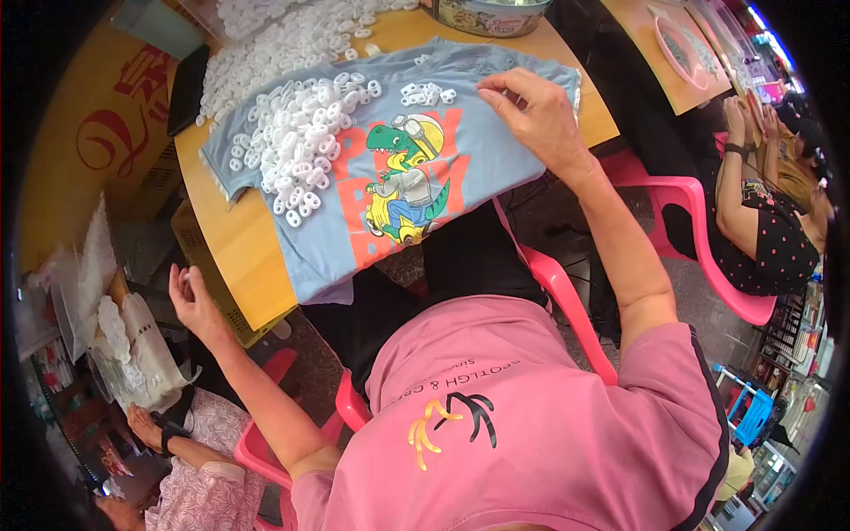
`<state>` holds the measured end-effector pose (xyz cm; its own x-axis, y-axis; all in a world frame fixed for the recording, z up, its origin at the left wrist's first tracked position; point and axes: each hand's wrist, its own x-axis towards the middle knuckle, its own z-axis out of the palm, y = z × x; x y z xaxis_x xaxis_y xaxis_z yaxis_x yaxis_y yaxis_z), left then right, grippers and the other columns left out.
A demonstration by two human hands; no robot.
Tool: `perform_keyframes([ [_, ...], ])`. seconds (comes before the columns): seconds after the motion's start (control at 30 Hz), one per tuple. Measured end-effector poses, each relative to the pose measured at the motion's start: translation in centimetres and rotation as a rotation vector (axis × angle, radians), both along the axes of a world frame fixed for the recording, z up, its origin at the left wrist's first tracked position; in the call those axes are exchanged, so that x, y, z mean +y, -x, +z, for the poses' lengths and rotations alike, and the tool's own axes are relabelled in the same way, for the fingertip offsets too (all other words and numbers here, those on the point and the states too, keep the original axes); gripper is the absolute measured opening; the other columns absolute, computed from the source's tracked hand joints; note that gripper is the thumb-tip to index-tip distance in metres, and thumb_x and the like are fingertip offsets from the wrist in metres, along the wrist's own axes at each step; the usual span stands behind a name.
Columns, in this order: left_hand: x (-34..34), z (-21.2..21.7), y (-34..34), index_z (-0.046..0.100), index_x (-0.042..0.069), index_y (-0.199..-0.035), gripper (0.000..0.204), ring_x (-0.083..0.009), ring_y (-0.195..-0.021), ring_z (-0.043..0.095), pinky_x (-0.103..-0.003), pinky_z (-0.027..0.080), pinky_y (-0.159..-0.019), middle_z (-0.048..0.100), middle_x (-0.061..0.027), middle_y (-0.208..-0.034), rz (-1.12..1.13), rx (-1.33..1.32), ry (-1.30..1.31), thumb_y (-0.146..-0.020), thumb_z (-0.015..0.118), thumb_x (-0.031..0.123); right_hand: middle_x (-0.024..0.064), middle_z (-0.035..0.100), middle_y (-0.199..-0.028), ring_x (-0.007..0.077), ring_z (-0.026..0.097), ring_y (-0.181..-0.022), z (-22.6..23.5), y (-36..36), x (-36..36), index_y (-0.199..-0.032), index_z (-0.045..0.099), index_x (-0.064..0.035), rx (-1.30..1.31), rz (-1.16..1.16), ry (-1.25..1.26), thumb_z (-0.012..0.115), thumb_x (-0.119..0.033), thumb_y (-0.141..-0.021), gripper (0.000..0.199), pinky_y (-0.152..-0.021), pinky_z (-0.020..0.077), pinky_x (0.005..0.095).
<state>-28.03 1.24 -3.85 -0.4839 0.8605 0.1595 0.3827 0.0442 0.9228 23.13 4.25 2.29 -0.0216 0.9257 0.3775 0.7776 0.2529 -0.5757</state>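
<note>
Shirt (372, 168) flat on bench (239, 248), white rings (297, 146) piled on its left side. Right hand (531, 115) at shirt's top right edge, pinching small ring. Left hand (190, 296) below shirt, off bench, loosely curled, looks empty. Step looks like sorting rings; next move needs careful pinch.

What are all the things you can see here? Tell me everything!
T-shirt: one, light blue with a dinosaur picture, spread on the table.
Plastic rings: many, white, heaped on the shirt and table beyond.
Table: one, yellow-brown, under the shirt.
Tin: one, round, at the table's far edge.
Chairs: pink plastic, around the table.
Bags: white, low at the left.
Other people: seated at the right and lower left.
Left hand: raised beside the table, pinching something small.
Right hand: fingers on the shirt's far edge.
</note>
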Motion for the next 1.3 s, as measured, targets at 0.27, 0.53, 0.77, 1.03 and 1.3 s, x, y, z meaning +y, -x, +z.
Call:
perform_keyframes([
  [0.27, -0.8, 2.4, -5.7, 0.043, -0.003, -0.136, 0.049, -0.0235, -0.122, 0.050, -0.033, 0.039, -0.102, 0.048, -0.0154, -0.137, 0.007, 0.105, -0.055, -0.095, 0.061, 0.017, 0.0078, 0.064, -0.089, 0.0273, 0.063, -0.085, -0.4, -0.9, 1.7, -0.090, 0.069, -0.0056, -0.299, 0.083, -0.119, 0.068, -0.014, -0.083, 0.011, -0.073, 0.0500, 0.0358],
  [0.53, -2.5, 6.6, -15.4, 0.051, -0.003, -0.126, 0.031, -0.0215, -0.110, 0.057, -0.033, 0.046, -0.095, 0.054, -0.0137, -0.124, -0.266, 0.167, -0.295, -0.096, 0.054, 0.003, 0.0088, 0.062, -0.089, 0.0303, 0.061, -0.088, 0.0, -0.6, 2.5, -0.092, 0.068, -0.0051, -0.417, 0.145, -0.140, 0.067, -0.015, -0.083, 0.013, -0.075, 0.0493, 0.0386],
  [0.77, -3.3, 5.7, -22.8, 0.058, 0.000, -0.119, 0.030, -0.0194, -0.093, 0.061, -0.031, 0.050, -0.080, 0.058, -0.0128, -0.113, -0.633, -0.033, -0.230, -0.089, 0.058, -0.005, 0.0099, 0.062, -0.089, 0.0304, 0.062, -0.086, -0.6, 1.1, 2.7, -0.093, 0.067, -0.0052, -0.289, 0.188, -0.108, 0.067, -0.017, -0.084, 0.015, -0.073, 0.0494, 0.0388],
  [1.03, -1.2, 4.9, -27.8, 0.060, -0.001, -0.114, 0.025, -0.0159, -0.083, 0.064, -0.027, 0.051, -0.071, 0.064, -0.0100, -0.098, -0.781, -0.157, -0.158, -0.090, 0.058, -0.004, 0.0094, 0.063, -0.086, 0.0268, 0.062, -0.080, -0.8, 0.7, 2.3, -0.096, 0.067, -0.0057, -0.243, 0.177, -0.181, 0.068, -0.017, -0.084, 0.017, -0.070, 0.0497, 0.0346],
  [1.3, 1.2, 6.7, -30.5, 0.060, -0.004, -0.110, 0.019, -0.0098, -0.076, 0.064, -0.023, 0.053, -0.068, 0.067, -0.0080, -0.095, -0.760, -0.647, 0.096, -0.096, 0.059, 0.009, -0.0053, 0.059, -0.079, 0.0034, 0.048, -0.066, 2.3, 1.4, -0.6, -0.097, 0.067, -0.0023, 0.755, 0.262, 0.541, 0.065, -0.023, -0.092, 0.021, -0.060, 0.0420, 0.0216],
])
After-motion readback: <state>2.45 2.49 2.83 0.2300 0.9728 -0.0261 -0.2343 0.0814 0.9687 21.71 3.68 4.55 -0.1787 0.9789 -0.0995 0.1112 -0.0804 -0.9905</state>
